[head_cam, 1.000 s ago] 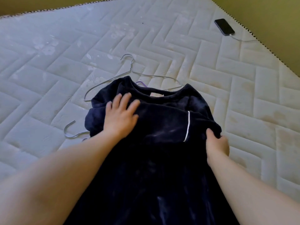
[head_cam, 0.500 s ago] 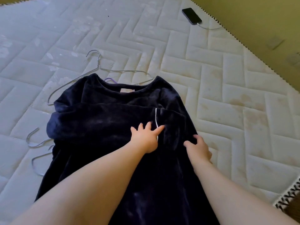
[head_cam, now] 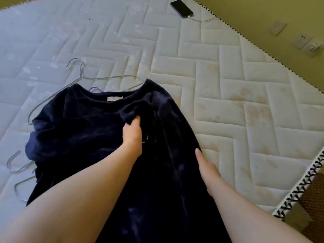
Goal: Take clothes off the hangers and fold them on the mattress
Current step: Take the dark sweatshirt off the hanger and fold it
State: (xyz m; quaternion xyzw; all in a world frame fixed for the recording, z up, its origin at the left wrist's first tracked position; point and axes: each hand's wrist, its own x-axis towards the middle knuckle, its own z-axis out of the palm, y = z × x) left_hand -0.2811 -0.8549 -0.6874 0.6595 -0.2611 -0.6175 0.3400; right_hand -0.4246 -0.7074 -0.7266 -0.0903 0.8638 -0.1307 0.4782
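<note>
A dark navy velvety garment (head_cam: pixel 84 130) lies flat on the white quilted mattress (head_cam: pixel 228 95), its neckline toward the far side. My left hand (head_cam: pixel 132 132) grips a bunched fold of the fabric near the chest. Along the garment's right edge my right hand (head_cam: pixel 205 165) lies with straight fingers pressing the cloth down. A grey wire hanger (head_cam: pixel 82 76) rests behind the collar, partly covered by the garment. Two more wire hangers (head_cam: pixel 16 165) poke out from under its left side. A purple hanger's hook (head_cam: pixel 95 88) peeks out at the neckline.
A black phone (head_cam: pixel 181 8) with a white cable (head_cam: pixel 203 19) lies at the mattress's far right edge. A yellow-green wall with sockets (head_cam: pixel 301 42) runs along the right. The mattress corner with black-and-white trim (head_cam: pixel 301 188) is at the lower right, above brown flooring.
My left hand has gone from lying flat on the chest to gripping a bunch of fabric. My right hand has slid down the right edge and flattened. The white trim line is now folded out of sight.
</note>
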